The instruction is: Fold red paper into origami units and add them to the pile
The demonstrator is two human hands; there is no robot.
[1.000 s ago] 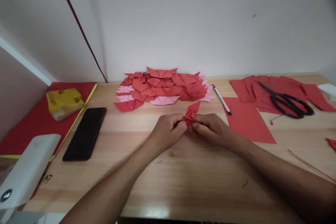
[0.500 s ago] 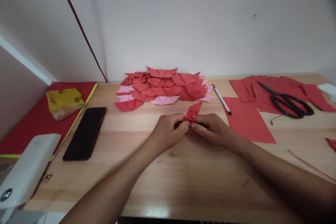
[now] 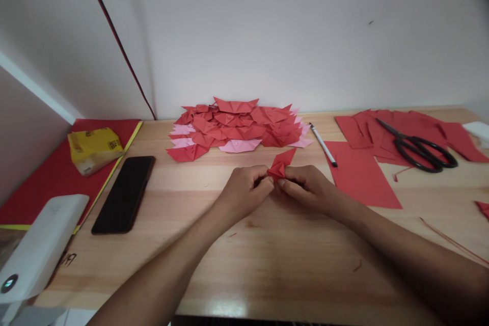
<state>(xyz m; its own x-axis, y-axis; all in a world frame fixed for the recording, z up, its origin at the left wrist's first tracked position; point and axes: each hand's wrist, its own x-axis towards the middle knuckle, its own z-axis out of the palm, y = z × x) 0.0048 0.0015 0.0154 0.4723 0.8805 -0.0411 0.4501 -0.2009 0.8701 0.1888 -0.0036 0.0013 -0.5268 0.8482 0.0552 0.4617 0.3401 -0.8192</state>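
Note:
A small folded red paper [image 3: 281, 164] is pinched between my two hands above the wooden table. My left hand [image 3: 250, 183] grips its left lower edge with thumb and curled fingers. On the other side, my right hand [image 3: 307, 186] holds the lower right part the same way. One pointed flap rises from the paper toward the upper right; my fingers cover its bottom part. Just beyond my hands lies a pile of folded red and pink paper pieces [image 3: 233, 125], stacked in overlapping rows against the wall.
To the right are a white pen [image 3: 323, 145], a red paper sheet [image 3: 362, 175], and black-handled scissors [image 3: 420, 150] on red scraps [image 3: 401, 122]. A black phone [image 3: 123, 194], white power bank [image 3: 44, 247] and yellow packet [image 3: 95, 147] lie left. Thin red strips [image 3: 451, 239] lie near my right forearm.
The folded paper has tilted very slightly in my fingers, showing a little more of its front. Both hands otherwise keep their places.

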